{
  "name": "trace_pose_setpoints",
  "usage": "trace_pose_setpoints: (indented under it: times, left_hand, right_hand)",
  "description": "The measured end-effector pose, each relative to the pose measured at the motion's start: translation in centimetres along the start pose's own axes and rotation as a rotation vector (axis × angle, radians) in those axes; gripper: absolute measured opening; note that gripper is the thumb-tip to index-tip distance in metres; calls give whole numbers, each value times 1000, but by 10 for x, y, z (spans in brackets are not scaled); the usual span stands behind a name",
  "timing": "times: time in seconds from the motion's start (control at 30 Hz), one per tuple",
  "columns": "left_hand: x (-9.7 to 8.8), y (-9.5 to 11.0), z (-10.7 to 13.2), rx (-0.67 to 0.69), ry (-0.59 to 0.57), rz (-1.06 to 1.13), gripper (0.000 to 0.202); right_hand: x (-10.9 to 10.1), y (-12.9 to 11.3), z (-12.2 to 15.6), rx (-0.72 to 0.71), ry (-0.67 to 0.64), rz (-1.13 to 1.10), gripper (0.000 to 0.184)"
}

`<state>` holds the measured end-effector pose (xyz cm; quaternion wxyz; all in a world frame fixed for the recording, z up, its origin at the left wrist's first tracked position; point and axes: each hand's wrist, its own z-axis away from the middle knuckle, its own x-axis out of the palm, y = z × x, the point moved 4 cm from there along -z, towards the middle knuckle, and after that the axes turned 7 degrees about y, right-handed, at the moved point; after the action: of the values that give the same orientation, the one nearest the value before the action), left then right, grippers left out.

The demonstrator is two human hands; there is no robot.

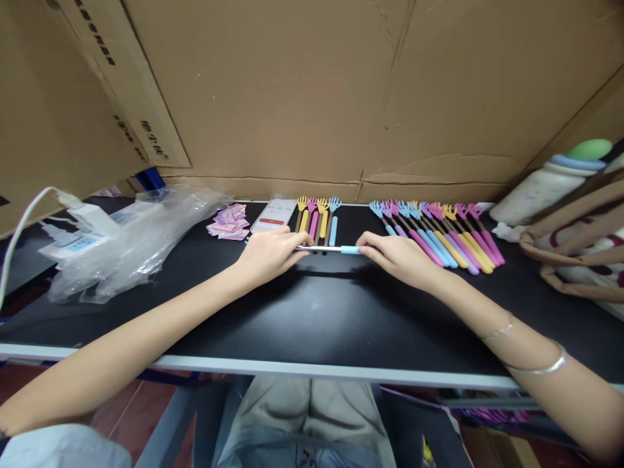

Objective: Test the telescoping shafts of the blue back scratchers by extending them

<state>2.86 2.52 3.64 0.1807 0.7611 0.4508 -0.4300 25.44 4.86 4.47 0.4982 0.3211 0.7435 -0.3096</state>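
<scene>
Between my two hands a back scratcher with a metal rod and light blue handle is held level above the black table. My left hand is closed around the rod end, hiding the claw except perhaps a speck of blue. The fingers of my right hand pinch the end of the blue handle. Just behind the rod lies a small row of back scratchers in yellow, pink and blue. To the right, a longer row of back scratchers in blue, purple, pink and yellow lies side by side, claws toward the back.
A phone and a pile of pink printed slips lie left of the small row. Clear plastic bags partly cover a power strip at left. A bottle and a brown-handled bag stand at right. Cardboard walls the back.
</scene>
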Motion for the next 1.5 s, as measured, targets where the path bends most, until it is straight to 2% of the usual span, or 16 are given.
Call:
trace_pose_setpoints:
  times: [0.1,0.23,0.33,0.57,0.77,0.97,1.2,1.5]
  left_hand:
    - [-5,-8,-2,80,-67,-47,27]
    - [-11,-28,-5,70,-162,-48,32]
    - [-13,-34,-5,78,-196,-38,31]
    - [-10,-30,-4,77,-103,-68,33]
    - [-6,-31,0,123,-33,-45,34]
    - [-9,-30,1,169,24,-28,34]
    - [-6,-27,1,181,-38,-106,32]
    - [0,-13,2,237,-156,-157,26]
  right_hand:
    - [-9,6,0,-10,47,28,28]
    - [-20,18,0,-12,73,23,27]
    - [-24,24,0,-9,60,-31,27]
    - [-18,28,-1,-15,39,-59,26]
    - [-6,28,-1,-9,-47,-144,28]
    - [0,23,-2,-13,-134,-268,39]
    - [6,23,-2,20,-134,-248,40]
    - [2,18,-1,44,-51,-150,29]
